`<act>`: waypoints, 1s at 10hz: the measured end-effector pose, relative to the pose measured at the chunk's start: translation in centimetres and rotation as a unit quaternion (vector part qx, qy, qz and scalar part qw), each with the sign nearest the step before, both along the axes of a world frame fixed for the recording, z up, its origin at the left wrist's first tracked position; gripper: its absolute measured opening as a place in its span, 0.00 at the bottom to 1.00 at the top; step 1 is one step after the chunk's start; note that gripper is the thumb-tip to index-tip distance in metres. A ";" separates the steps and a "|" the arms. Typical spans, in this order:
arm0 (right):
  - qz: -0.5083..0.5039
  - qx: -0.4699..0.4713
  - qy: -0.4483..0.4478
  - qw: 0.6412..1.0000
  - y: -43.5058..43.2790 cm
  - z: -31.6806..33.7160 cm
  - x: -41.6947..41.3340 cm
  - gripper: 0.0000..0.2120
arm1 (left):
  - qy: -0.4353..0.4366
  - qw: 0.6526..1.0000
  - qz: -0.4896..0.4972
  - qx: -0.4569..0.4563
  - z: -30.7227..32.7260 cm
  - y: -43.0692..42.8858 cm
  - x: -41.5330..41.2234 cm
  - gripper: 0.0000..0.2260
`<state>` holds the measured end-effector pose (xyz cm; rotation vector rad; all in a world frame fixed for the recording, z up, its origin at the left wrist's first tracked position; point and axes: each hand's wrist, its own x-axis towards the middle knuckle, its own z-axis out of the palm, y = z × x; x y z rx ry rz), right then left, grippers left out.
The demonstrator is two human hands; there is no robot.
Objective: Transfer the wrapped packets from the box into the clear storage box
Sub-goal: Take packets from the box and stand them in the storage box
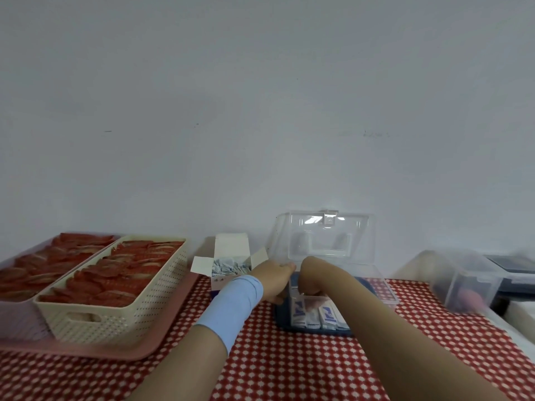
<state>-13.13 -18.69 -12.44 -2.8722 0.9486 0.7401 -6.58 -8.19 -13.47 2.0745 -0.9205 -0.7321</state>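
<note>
Wrapped packets (pixel 312 312): a row of white-and-blue ones stands on end in the near part of the clear storage box. A loose heap of others lies in the cardboard box.
Clear storage box (pixel 282 316): it sits on the cloth right in front of you. Its lid (pixel 327 241) is tipped back towards the wall, which leaves the mouth free for both of your hands.
Cardboard box (pixel 231 247): its flaps are folded wide open and it stands just left of the storage box, so each carry is short.
Right hand (pixel 311 280): you reach it down into the storage box, wrist bent over the packet tops. The fingers are hidden behind the wrist, so you cannot tell whether they pinch a packet or only press on the row.
Left hand (pixel 273 277): it is at the storage box's left wall, probably steadying it. The fingers turn away from the camera, so whether they grip anything cannot be told.
Likely step: settling packets upright into the row.
Around you: a cream basket (pixel 162 296) of red pieces sits on a pink tray (pixel 86 350) at the left. A blurred clear bin (pixel 463 282) is at the right, and red-and-white cloth (pixel 289 366) lies beneath.
</note>
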 end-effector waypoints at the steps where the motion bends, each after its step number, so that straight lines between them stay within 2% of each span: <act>1: -0.065 0.070 -0.085 0.992 0.5 0.9 -1.1 0.16 | -0.062 0.998 -0.022 0.005 1.1 0.8 0.2 0.14; 2: -0.156 0.154 -0.224 0.949 0.3 1.5 -1.9 0.16 | -0.108 0.993 -0.035 -0.007 3.1 2.4 1.1 0.15; 3: -0.142 0.124 -0.278 0.942 -0.1 3.4 -1.6 0.13 | -0.143 0.989 -0.006 -0.039 5.2 4.5 2.9 0.12; 4: -0.108 0.068 -0.372 0.919 0.3 5.3 -0.7 0.12 | -0.219 0.974 0.033 -0.053 5.8 6.5 5.7 0.08; 5: -0.021 0.050 -0.464 0.884 2.1 5.7 1.0 0.12 | -0.257 0.963 0.072 -0.027 4.6 7.9 8.1 0.09; 6: 0.075 0.100 -0.443 0.888 4.7 5.2 2.8 0.09 | -0.269 0.959 0.087 -0.010 2.7 8.6 9.6 0.10; 7: 0.111 0.084 -0.391 0.910 5.9 4.0 5.2 0.09 | -0.280 0.956 0.084 -0.001 1.1 8.8 10.2 0.12; 8: 0.121 0.020 -0.342 0.932 6.4 2.8 7.0 0.14 | -0.293 0.952 0.084 -0.018 -0.1 9.0 10.5 0.12; 9: 0.143 -0.012 -0.312 0.939 6.4 1.8 7.8 0.18 | -0.285 0.953 0.091 -0.051 -0.8 9.1 10.8 0.13; 10: 0.149 -0.037 -0.312 0.938 6.4 1.3 8.2 0.12 | -0.269 0.957 0.088 -0.067 -0.9 9.0 11.3 0.15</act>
